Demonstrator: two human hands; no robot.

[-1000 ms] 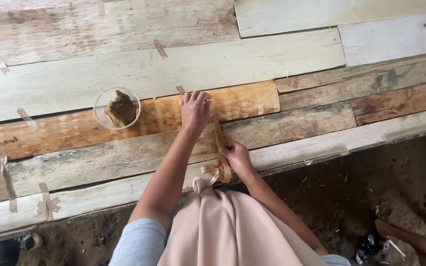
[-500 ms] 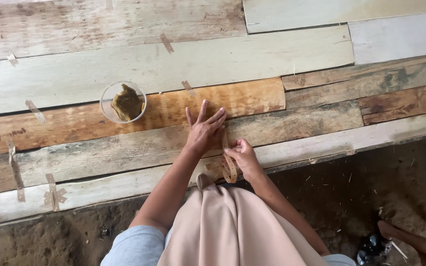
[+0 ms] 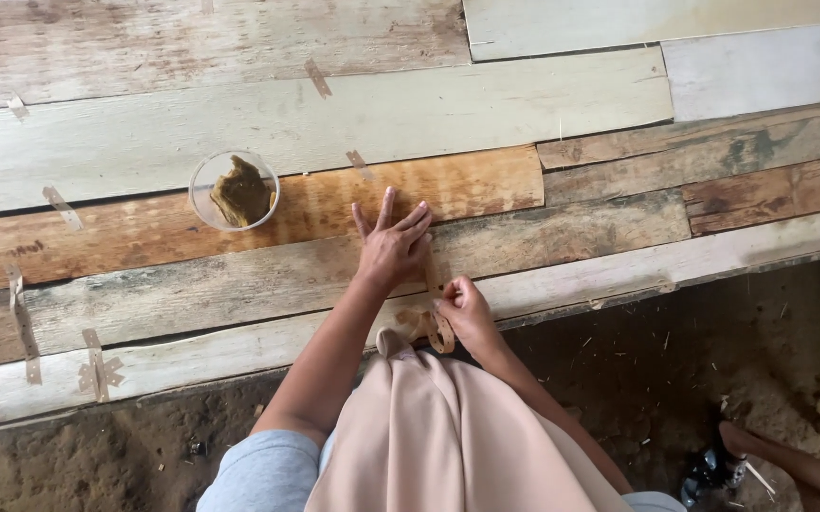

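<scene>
The left hand (image 3: 393, 248) lies flat on the wooden boards (image 3: 571, 104), with its fingers spread out and holding nothing. It presses on the orange-brown plank (image 3: 486, 182), near the middle of the boards. The right hand (image 3: 465, 311) is just below it, close to the near edge of the boards, and its fingers pinch a roll of brown tape (image 3: 426, 327). A thin strip of the tape (image 3: 432, 270) runs up from the roll, just beside the left hand. A clear round cup (image 3: 234, 191) with a brown lump inside stands on the boards to the left of the left hand, well apart from it. Small bits of tape (image 3: 61, 207) are stuck on the boards near the left edge and up by the far edge. Below the near edge there is dark dirt ground (image 3: 675, 379). The person wears a light pink cloth (image 3: 438, 436) and grey sleeves (image 3: 263, 472).
</scene>
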